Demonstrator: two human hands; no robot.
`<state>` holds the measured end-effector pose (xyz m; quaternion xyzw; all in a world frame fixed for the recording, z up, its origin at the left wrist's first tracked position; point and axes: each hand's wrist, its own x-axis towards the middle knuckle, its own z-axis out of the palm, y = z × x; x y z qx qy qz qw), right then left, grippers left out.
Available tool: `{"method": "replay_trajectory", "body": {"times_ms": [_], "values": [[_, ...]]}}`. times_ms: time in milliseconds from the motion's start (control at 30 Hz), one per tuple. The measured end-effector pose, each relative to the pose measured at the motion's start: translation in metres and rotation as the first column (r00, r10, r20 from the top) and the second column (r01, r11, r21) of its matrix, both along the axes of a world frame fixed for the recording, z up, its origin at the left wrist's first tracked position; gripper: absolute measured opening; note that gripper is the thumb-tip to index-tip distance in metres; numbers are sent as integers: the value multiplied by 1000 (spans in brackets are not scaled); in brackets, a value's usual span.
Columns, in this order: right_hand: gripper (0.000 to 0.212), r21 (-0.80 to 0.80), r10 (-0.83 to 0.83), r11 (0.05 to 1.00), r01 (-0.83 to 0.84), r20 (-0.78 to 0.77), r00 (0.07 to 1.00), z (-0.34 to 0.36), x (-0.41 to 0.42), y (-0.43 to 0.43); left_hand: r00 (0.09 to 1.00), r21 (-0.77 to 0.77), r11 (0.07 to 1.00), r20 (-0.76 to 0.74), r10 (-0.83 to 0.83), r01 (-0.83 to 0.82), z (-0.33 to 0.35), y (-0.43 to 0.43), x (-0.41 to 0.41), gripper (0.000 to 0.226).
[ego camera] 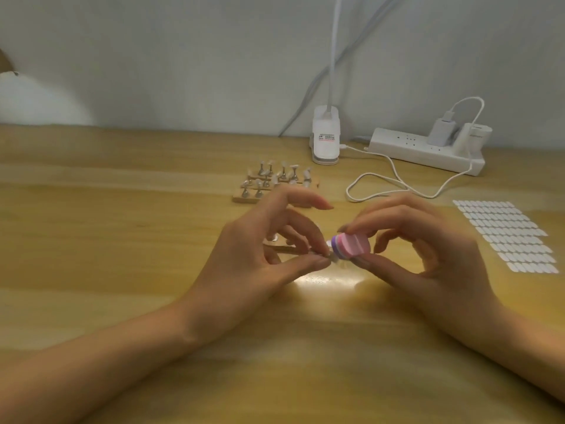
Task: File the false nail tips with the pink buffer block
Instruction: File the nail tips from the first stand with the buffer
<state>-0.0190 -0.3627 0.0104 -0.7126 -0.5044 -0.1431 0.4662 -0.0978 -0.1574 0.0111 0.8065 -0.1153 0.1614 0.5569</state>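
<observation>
Mid-filing. Both hands meet low over the wooden table [128, 228], just in front of me.

Right hand [434, 252]: index finger on top and thumb underneath, clamped round the pink buffer block [356, 244]. The other fingers are curled loosely and touch nothing. The block's purple-edged end points left, into my other hand.

Left hand [263, 249]: thumb and the first two fingertips pinch together on a false nail tip [330, 243], which touches the block's end. Only a whitish sliver shows, and it is blurred. The outer fingers are lifted clear. A pale strip lies under these fingers, and I cannot tell whether the tip sits on a stand there.

Step, as I judge it: working the edge of one tip against the block.

Further back, the nail stand rack [253, 197] holds more tips on small pegs (unfiled or done, I can't say from here). To the right is a sheet of white tabs [507, 237]. Behind it are the power strip [425, 151] and the clip lamp [325, 139].

Next move calls for short, light strokes with a firm pinch, since the tip is small and could flip out. Then turn it to the other edge.
</observation>
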Motion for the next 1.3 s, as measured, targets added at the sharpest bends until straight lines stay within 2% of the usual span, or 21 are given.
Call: {"method": "replay_trajectory", "body": {"times_ms": [200, 400, 500, 633, 733, 1067, 1167, 1300], "values": [[20, -44, 17, 999, -14, 57, 998, -1, -1, -2, 998, -100, 993, -25, -59, 56, -3, -2, -2, 42], [18, -62, 10, 998, -1, 132, 991, -3, -1, -1, 997, -77, 995, -38, -66, 63, -4, -1, -1, 60], [16, -73, 6, 997, 6, 161, 987, -2, 0, -1, 996, -86, 993, -38, -80, 76, -5, -1, 1, 62], [17, -65, -8, 998, 17, 136, 991, 0, 0, -1, 995, -124, 988, -45, -93, 87, -5, -1, 1, 59], [15, -76, -7, 997, 19, 156, 988, -1, -1, -1, 996, -115, 990, -32, -88, 84, -5, -1, 0, 56], [14, -54, -33, 998, 37, 70, 997, -1, -3, 2, 998, -91, 994, -12, -64, 63, -4, -2, -2, 53], [12, -86, 4, 996, 8, 135, 991, 0, -5, 3, 998, -78, 995, 1, -68, 67, -4, -3, -2, 53], [13, -89, -93, 990, 112, 192, 977, 2, -6, 3, 997, -107, 992, -6, -75, 74, -4, -2, -2, 53]]}}
